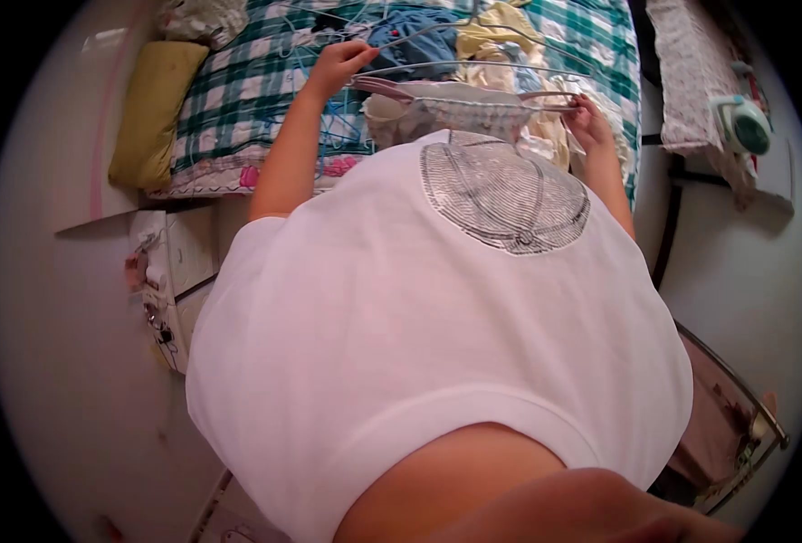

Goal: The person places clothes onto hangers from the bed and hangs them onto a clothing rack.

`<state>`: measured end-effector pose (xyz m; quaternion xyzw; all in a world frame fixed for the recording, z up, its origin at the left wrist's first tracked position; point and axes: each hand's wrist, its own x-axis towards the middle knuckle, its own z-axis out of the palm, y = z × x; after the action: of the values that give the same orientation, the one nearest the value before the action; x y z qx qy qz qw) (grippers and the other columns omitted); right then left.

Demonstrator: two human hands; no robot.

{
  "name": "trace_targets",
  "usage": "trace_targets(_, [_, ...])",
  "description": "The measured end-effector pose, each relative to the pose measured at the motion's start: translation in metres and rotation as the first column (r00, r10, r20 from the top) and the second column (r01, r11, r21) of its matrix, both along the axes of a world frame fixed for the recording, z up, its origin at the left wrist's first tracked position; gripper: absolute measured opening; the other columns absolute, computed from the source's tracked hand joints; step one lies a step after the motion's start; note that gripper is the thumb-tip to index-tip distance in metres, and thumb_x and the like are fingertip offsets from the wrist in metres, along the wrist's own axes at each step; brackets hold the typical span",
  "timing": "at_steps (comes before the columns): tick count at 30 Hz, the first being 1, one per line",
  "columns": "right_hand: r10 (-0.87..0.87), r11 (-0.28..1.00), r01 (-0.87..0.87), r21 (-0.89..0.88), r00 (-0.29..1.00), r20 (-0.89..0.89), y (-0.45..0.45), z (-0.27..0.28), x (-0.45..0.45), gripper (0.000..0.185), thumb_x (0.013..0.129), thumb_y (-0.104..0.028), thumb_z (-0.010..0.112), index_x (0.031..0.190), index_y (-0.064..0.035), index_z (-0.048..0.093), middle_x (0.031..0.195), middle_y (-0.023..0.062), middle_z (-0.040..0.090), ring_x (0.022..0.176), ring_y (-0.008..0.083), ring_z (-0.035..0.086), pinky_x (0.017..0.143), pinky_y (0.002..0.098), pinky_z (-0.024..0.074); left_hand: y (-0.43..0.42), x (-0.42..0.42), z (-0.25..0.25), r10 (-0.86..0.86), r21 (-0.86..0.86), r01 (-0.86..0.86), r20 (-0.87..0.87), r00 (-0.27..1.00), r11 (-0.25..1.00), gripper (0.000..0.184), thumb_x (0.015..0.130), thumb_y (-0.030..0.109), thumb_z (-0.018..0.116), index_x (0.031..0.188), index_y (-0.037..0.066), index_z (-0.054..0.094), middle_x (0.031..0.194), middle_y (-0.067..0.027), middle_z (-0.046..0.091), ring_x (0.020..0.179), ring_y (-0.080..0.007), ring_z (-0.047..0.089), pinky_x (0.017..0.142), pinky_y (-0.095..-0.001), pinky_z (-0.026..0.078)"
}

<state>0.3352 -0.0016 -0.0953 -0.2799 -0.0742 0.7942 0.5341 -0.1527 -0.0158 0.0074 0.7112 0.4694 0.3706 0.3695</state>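
Observation:
My left hand [339,69] is closed at the left end of a pale blue hanger [473,65], beside a garment's strap. A light, patterned garment [473,110] with pinkish straps hangs just in front of my white shirt, below the hanger's bar. At the garment's right side my right hand [589,125] pinches the end of a strap. The hanger's hook points away from me. The lower part of the garment is hidden behind my shirt.
Under my hands lies a bed with a green checked cover [238,100], holding blue clothes [419,41], yellow clothes [496,32] and loose blue hangers [333,122]. An olive pillow [155,113] is at left, a small green-white fan [743,125] at right.

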Motion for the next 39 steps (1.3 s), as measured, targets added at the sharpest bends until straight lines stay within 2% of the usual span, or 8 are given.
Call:
trace_targets(3, [-0.107,0.993,0.108,-0.055,0.994,0.022,-0.008,0.017,-0.013,0.024,0.078,0.001,0.053,0.101,-0.0027,0.046,0.093,0.0147,0.057,0.073,0.0186,0.056,0.068,0.0314,0.0466,-0.006,0.004,0.011,0.009,-0.050,-0.007,0.034,0.999,0.999,0.025,0.084,0.027,0.056,0.073,0.005,0.058,0.060,0.0058,0.043,0.057,-0.0042,0.036,0.052,-0.0207,0.030])
trace_targets(7, [-0.197,0.980,0.197,0.004,0.980,0.004,-0.007,0.013,-0.014,0.027,0.078,0.002,0.052,0.103,-0.0061,0.046,0.095,0.0141,0.056,0.075,0.0198,0.056,0.068,0.0313,0.0474,-0.004,0.001,0.010,-0.017,-0.068,0.020,0.048,0.999,0.997,0.025,0.084,0.027,0.056,0.073,0.005,0.057,0.060,0.0063,0.042,0.057,-0.0040,0.035,0.052,-0.0206,0.029])
trace_targets(10, [-0.194,0.978,0.196,0.063,0.980,-0.041,-0.005,0.006,-0.012,0.027,0.078,0.002,0.052,0.103,-0.0069,0.048,0.092,0.0117,0.056,0.077,0.0198,0.056,0.068,0.0314,0.0476,-0.005,0.001,0.010,-0.041,-0.076,0.043,0.030,0.999,0.996,0.025,0.084,0.028,0.055,0.074,0.005,0.057,0.060,0.0065,0.042,0.058,-0.0039,0.035,0.052,-0.0207,0.029])
trace_targets(15, [-0.165,0.984,0.169,0.053,0.984,-0.068,-0.003,0.009,-0.011,0.025,0.078,0.002,0.052,0.100,-0.0074,0.051,0.090,0.0085,0.057,0.079,0.0194,0.056,0.068,0.0308,0.0473,-0.002,0.003,0.010,-0.064,-0.064,0.064,0.009,0.998,0.996,0.026,0.084,0.029,0.055,0.075,0.005,0.057,0.063,0.0056,0.045,0.059,-0.0041,0.037,0.053,-0.0208,0.031])
trace_targets(19, [-0.169,0.983,0.172,0.057,0.985,-0.045,-0.002,0.011,-0.012,0.026,0.078,0.002,0.053,0.101,-0.0081,0.051,0.088,0.0084,0.058,0.077,0.0182,0.057,0.066,0.0295,0.0473,0.001,0.002,0.011,-0.091,0.039,0.092,-0.031,0.995,0.995,0.024,0.082,0.028,0.056,0.078,0.004,0.061,0.060,0.0028,0.049,0.056,-0.0060,0.040,0.050,-0.0220,0.032])
trace_targets(27, [-0.188,0.982,0.188,-0.002,0.982,-0.014,-0.010,0.026,-0.018,0.025,0.080,0.001,0.051,0.102,-0.0085,0.050,0.090,0.0102,0.058,0.072,0.0169,0.058,0.063,0.0277,0.0485,0.003,-0.002,0.014,-0.106,-0.042,0.105,-0.016,0.994,0.994,0.025,0.083,0.028,0.056,0.077,0.004,0.060,0.060,0.0040,0.047,0.056,-0.0053,0.039,0.051,-0.0214,0.031])
trace_targets(33, [-0.098,0.993,0.101,0.058,0.994,-0.058,-0.004,0.020,-0.012,0.025,0.080,0.001,0.050,0.103,-0.0075,0.049,0.098,0.0109,0.057,0.072,0.0153,0.058,0.062,0.0246,0.0487,0.004,-0.003,0.013,-0.120,-0.090,0.119,-0.001,0.993,0.989,0.025,0.082,0.029,0.057,0.076,0.004,0.060,0.062,0.0045,0.047,0.058,-0.0053,0.039,0.051,-0.0209,0.031])
trace_targets(39, [-0.062,0.986,0.031,0.163,0.980,0.189,-0.008,0.030,-0.017,0.025,0.083,-0.002,0.047,0.107,-0.0066,0.048,0.101,0.0095,0.056,0.077,0.0137,0.057,0.068,0.0242,0.0478,0.006,-0.003,0.008,-0.099,-0.060,0.098,-0.003,0.995,0.993,0.025,0.082,0.029,0.057,0.075,0.004,0.059,0.061,0.0042,0.046,0.057,-0.0053,0.039,0.051,-0.0211,0.032])
